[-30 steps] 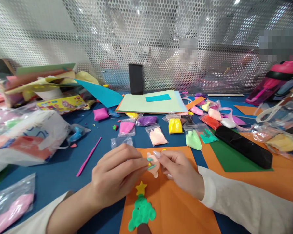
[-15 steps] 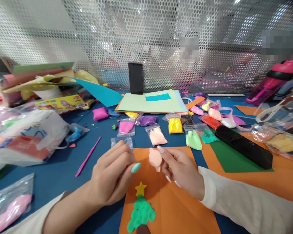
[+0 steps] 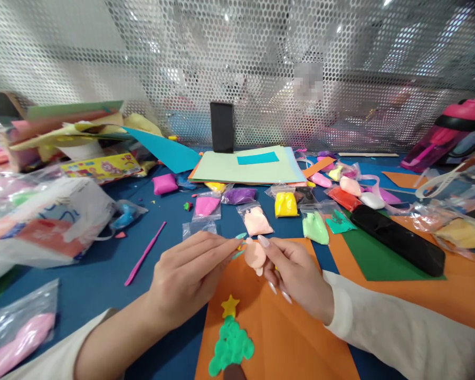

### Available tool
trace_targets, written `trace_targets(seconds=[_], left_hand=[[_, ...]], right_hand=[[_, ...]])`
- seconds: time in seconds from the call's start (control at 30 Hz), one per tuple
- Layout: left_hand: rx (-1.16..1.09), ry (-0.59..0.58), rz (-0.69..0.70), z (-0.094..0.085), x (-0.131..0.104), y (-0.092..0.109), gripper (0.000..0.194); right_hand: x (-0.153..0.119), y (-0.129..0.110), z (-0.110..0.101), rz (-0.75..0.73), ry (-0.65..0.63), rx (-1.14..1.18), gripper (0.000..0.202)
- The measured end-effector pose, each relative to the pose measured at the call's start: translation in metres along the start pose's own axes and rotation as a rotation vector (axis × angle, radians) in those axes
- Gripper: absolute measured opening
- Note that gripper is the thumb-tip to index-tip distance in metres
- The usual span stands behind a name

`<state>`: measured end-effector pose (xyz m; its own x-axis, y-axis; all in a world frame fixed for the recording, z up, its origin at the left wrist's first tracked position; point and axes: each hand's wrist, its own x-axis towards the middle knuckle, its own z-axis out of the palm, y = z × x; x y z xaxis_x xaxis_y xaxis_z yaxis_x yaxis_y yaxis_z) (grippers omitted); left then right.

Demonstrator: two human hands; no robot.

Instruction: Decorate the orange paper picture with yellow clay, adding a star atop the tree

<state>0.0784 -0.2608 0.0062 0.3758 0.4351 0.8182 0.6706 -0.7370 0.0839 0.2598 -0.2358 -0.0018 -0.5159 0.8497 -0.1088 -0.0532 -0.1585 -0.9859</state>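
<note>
A flat, round piece of peach clay [image 3: 255, 255] with small bumps at top and bottom is pinched at its right edge by my right hand [image 3: 295, 274], thumb on the front. My left hand [image 3: 193, 274] reaches in from the left, fingers stretched, teal-nailed tips at the clay's left edge; whether they press on it I cannot tell. Both hands hover over an orange paper sheet [image 3: 293, 338]. On that sheet, nearer to me, lie a green clay tree [image 3: 230, 345], a yellow clay star [image 3: 230, 306] at its top and a brown trunk [image 3: 234, 372].
Beyond the hands lie bagged clays, including peach [image 3: 256, 220], yellow [image 3: 286, 204] and light green [image 3: 315, 227]. A pink modelling tool [image 3: 145, 254] is at left. A black case [image 3: 398, 240] lies at right; a phone [image 3: 222, 127] stands against the perforated metal screen [image 3: 261, 68].
My left hand has moved right and straightened its fingers, bringing the tips to the peach clay. The right hand keeps its hold, almost unmoved. The view has shifted slightly.
</note>
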Motion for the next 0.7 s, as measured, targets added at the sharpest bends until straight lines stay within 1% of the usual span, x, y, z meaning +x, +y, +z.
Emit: trace_targets(seconds=[0.2,0.3,0.37,0.5,0.6,0.7], left_hand=[[0.075,-0.035,-0.014,-0.005,0.002,0.002,0.023],[0.018,-0.091,-0.013,-0.004,0.002,0.002,0.023],[-0.01,-0.1,-0.021,-0.004,0.002,0.001,0.018],[-0.031,-0.061,-0.037,-0.006,0.005,0.002,0.006],[-0.023,-0.036,-0.017,-0.01,0.007,0.003,0.007],[0.03,-0.035,0.012,-0.012,0.008,0.004,0.002]], right_hand=[[0.001,0.0,-0.002,0.013,-0.009,-0.008,0.045],[0.001,0.001,-0.003,0.011,-0.009,-0.022,0.046],[0.0,0.001,-0.003,0.015,-0.002,-0.033,0.046],[0.001,0.0,-0.002,0.022,0.02,-0.059,0.046],[0.001,-0.001,-0.002,0.037,0.028,-0.048,0.046],[0.001,-0.002,-0.001,0.04,0.021,-0.032,0.046]])
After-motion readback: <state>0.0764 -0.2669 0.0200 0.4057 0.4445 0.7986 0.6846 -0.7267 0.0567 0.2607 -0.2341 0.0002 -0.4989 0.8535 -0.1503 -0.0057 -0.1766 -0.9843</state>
